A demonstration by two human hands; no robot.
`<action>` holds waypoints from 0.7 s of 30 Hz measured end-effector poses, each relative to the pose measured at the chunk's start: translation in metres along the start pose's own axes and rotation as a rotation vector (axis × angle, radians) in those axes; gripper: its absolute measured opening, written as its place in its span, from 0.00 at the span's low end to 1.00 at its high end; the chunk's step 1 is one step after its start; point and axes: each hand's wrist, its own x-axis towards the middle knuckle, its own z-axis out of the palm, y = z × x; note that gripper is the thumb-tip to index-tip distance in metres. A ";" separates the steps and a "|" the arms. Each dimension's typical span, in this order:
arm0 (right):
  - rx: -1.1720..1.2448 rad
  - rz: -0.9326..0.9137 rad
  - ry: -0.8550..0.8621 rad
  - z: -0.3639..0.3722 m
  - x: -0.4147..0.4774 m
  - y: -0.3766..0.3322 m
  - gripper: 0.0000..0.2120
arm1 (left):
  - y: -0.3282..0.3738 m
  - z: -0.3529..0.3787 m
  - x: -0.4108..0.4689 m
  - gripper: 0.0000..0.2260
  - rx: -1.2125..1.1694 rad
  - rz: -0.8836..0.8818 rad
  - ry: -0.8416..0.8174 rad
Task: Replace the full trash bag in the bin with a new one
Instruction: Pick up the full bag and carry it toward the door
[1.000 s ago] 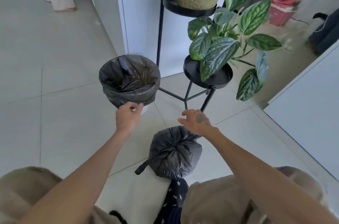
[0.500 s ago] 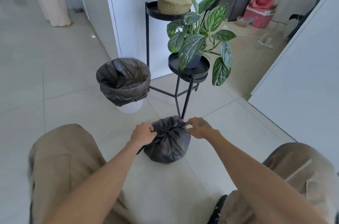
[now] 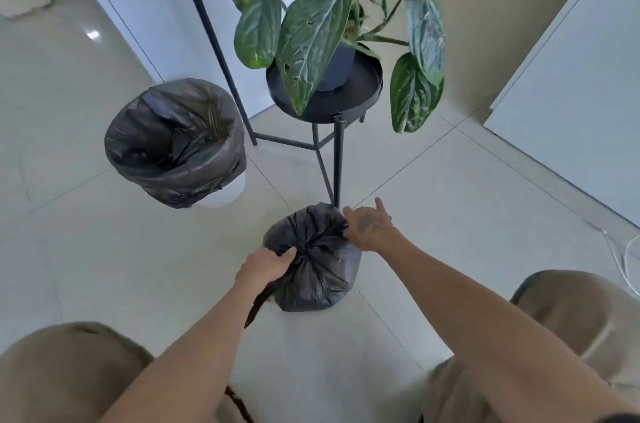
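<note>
I am gripping the tied trash bag point(image 3: 313, 272) with my left hand point(image 3: 265, 266), my right hand point(image 3: 369, 227) touching its far edge, the lined bin point(image 3: 173, 142) standing beyond it.

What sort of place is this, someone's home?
Probably a home, perhaps a hallway or living area: a potted plant on a black stand, a small lined bin beside it, and a tied bag on the pale tiled floor.

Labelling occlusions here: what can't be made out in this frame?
Head view:
- contents of the tied bag: opaque plastic.
- right hand grip: palm faces away, hold on bag hidden.
- left hand: fingertips buried in bag folds.
- bin: liner covers all but its white base.
- plant stand top shelf: cut by upper edge.
</note>
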 end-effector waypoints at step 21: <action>0.687 0.351 -0.118 -0.299 -0.342 0.130 0.16 | 0.241 -0.174 -0.344 0.13 0.541 0.451 -0.076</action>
